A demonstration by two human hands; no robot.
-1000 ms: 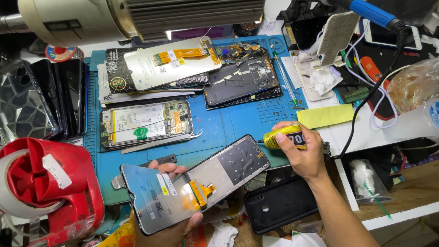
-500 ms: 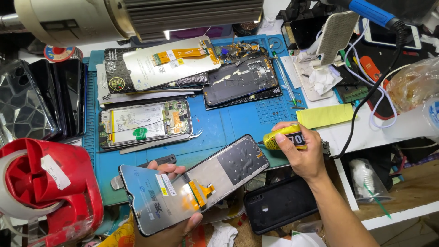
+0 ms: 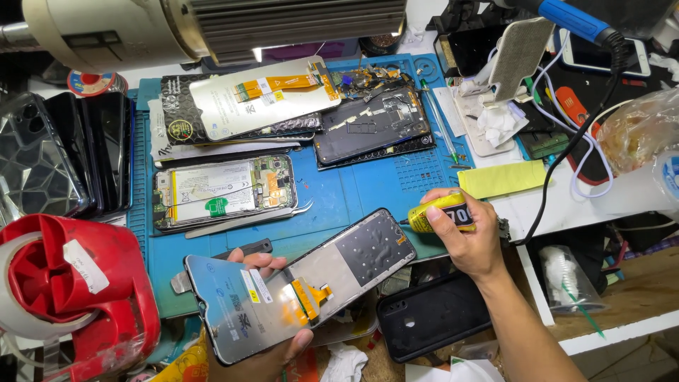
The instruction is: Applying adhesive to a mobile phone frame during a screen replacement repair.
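The phone display assembly (image 3: 300,286) was held back side up, tilted, above the near edge of the blue work mat (image 3: 353,191), its orange flex cable (image 3: 310,297) lying across the rear face. The left hand (image 3: 265,346) gripped it from beneath, fingertips curled over the far long edge and the thumb over the near edge. The right hand (image 3: 470,237) was closed around a yellow glue tube (image 3: 442,212), whose nozzle pointed at the upper right corner of the display assembly, just beside the frame edge; contact could not be confirmed.

In my judgement the step in hand was the laying of adhesive along the frame border. The next move would call for a steady tube, a thin even bead kept to the rim, and care that none reached the flex cable.

On the mat beyond lay an opened phone with its battery exposed (image 3: 223,194), with tweezers (image 3: 247,221) just beside its near edge. Further back lay a second display panel (image 3: 265,95) and a stripped phone chassis (image 3: 371,127). A black phone case (image 3: 431,315) lay near the right wrist, a red tape dispenser (image 3: 67,293) stood at the left, and a stack of dark phones (image 3: 92,152) lay behind it. A black cable (image 3: 566,170) ran down close to the right hand and could snag the wrist; nothing lay between nozzle and frame.
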